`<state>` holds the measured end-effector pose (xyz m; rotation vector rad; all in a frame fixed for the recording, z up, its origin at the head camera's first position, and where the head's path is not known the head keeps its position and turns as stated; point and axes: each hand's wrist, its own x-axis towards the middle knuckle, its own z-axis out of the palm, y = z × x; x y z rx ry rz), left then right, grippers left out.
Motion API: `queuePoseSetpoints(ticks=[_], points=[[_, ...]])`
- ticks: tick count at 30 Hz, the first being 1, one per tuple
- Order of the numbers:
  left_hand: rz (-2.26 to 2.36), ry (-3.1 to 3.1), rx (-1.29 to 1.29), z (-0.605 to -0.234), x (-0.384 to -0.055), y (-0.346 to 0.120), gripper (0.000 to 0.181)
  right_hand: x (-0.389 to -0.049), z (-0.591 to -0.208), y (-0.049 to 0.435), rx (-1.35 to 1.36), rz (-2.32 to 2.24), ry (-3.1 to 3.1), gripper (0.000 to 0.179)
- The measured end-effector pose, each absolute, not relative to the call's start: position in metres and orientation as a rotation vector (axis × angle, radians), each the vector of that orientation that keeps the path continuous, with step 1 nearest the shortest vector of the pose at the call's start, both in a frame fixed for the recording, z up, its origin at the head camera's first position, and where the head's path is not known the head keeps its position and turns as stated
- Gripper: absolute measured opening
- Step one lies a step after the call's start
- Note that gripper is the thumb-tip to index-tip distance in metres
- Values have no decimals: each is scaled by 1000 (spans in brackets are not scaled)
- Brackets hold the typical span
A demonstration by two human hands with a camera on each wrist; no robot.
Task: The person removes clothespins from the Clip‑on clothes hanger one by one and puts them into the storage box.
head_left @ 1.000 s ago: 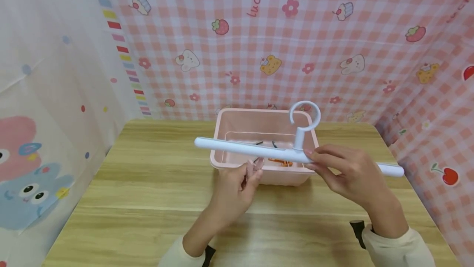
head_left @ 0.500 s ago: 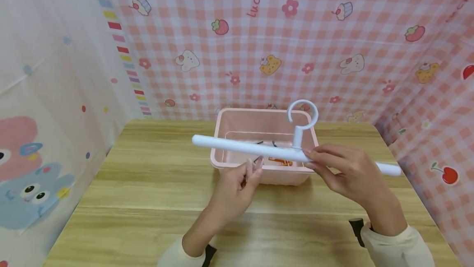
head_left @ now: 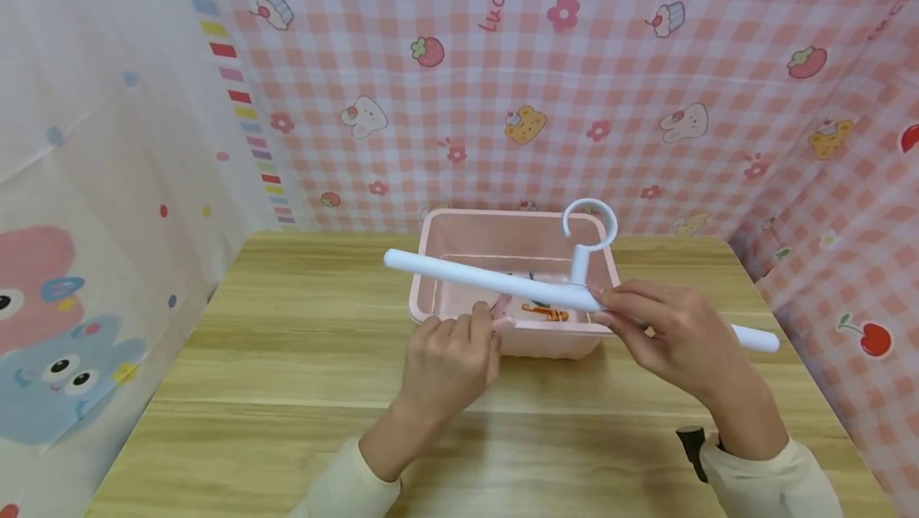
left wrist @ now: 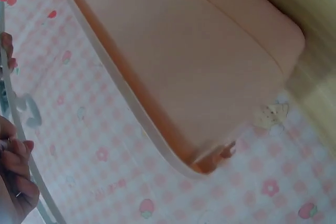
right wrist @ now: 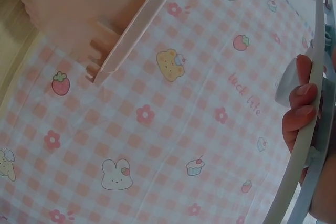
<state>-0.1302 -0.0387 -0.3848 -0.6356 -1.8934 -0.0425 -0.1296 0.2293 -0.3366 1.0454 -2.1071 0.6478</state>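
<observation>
My right hand (head_left: 675, 334) grips a white hanger (head_left: 495, 282) just right of its round hook, with thumb and fingers round the bar. The hanger is held tilted over the pink bin (head_left: 567, 342), left end higher. Below the bar, my left hand (head_left: 448, 362) pinches a small translucent pink clip (head_left: 505, 318), back of the hand upward; the fingers partly hide the clip. In the left wrist view, my left hand (left wrist: 18, 182) is beside the hanger bar. The right wrist view has my right hand's fingers (right wrist: 302, 111) curled round the bar.
In the bin lie an orange clip-like piece (head_left: 546, 312) and small dark green pieces, partly covered by the hanger. The bin stands at the back of the wooden table (head_left: 287, 358). Behind it hangs a pink checked cloth (head_left: 459, 103), with a white patterned cloth (head_left: 86, 143) at left.
My left hand has turned over so its back faces up, and the clip has swung from upright to pointing right. The hanger's left end has risen slightly. My right hand has kept its grip.
</observation>
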Motion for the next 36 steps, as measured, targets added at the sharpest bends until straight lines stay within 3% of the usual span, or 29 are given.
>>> queuePoseSetpoints(ticks=[5,14,22,28,36], points=[[-337,-1986,-686,-385,-132,-37,45,-132,-337,234,1007,628,-2043,46],[-588,-2366,-648,-378,-134,-51,30,-133,-336,248,907,624,-1959,49],[-494,-2771,-561,-381,-188,-55,27,-134,-340,249,953,698,-1934,46],[-500,-2766,-719,-389,-231,-41,16,-132,-341,250,960,686,-1976,45],[-782,-2963,-705,-385,-253,-28,21,-132,-341,254,959,708,-1992,46]])
